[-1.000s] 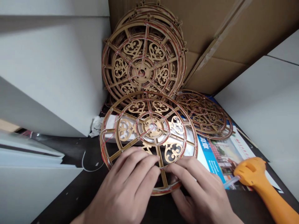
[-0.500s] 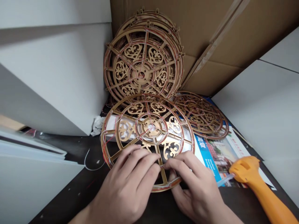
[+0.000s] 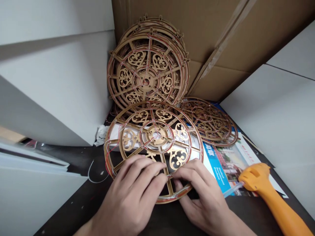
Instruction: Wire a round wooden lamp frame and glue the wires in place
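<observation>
A round gold-brown openwork frame (image 3: 128, 153), with spokes, scroll ornaments and thin red wire along its rings, lies tilted before me. Over its lower left part, my left hand (image 3: 137, 193) is closed, fingers bent together and fingertips by the lower spoke; its thumb is hidden. My right hand (image 3: 200, 190) is closed at the lower right rim, index fingertip at the same spoke and thumb under the rim. Between the two sets of fingertips, a bit of wire at the spoke is too small to make out clearly.
Similar round frames (image 3: 147, 73) lean stacked against a cardboard sheet (image 3: 216, 39) behind. More frames (image 3: 209, 121) lie at right on a printed brochure (image 3: 221, 170). An orange glue gun (image 3: 261, 180) with a clear glue stick lies at right. White boxes (image 3: 61, 82) stand at left.
The whole view has shifted slightly, so the background sits a little lower and further left. Both hands keep nearly the same hold on the frame.
</observation>
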A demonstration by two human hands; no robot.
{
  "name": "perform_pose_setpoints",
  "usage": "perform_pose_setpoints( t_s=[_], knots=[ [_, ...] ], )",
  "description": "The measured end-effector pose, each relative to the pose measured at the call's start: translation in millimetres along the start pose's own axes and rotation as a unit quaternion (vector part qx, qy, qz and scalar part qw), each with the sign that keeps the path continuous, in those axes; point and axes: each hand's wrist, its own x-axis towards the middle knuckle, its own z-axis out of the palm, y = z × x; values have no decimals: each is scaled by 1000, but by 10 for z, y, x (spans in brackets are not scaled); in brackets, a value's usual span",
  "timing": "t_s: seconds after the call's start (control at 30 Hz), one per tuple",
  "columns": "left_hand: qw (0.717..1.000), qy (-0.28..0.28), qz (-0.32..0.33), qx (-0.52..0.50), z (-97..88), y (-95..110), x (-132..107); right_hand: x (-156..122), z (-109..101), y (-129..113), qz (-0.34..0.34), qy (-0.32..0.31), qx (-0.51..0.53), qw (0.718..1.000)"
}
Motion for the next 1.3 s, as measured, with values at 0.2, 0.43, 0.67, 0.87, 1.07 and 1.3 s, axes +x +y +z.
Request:
perform_pose_setpoints(
  t_s=[0.2, 0.43, 0.67, 0.87, 1.07, 1.3],
  knots=[
    [1000, -9, -9, -15, -15, -1, -16, 2, 7, 1, 5, 5, 14, 1000],
    [999, -20, -25, -8, -12, 33, 15, -14, 8, 16, -2, -5, 15, 1000],
    [999, -19, -35, 7, 21, 63, 7, 6, -13, -13, 1, -18, -6, 1000],
    [999, -18, -22, 23, 26, 65, 36, -3, -17, -17, 7, -40, -21, 999],
    [999, -6, 16, 36, -16, -39, 21, -3, -199, 62, -43, -34, -30, 998],
    [999, -18, 48, -17, -98, -154, -77, -5, -493, 135, -91, -79, -74, 990]
  ],
)
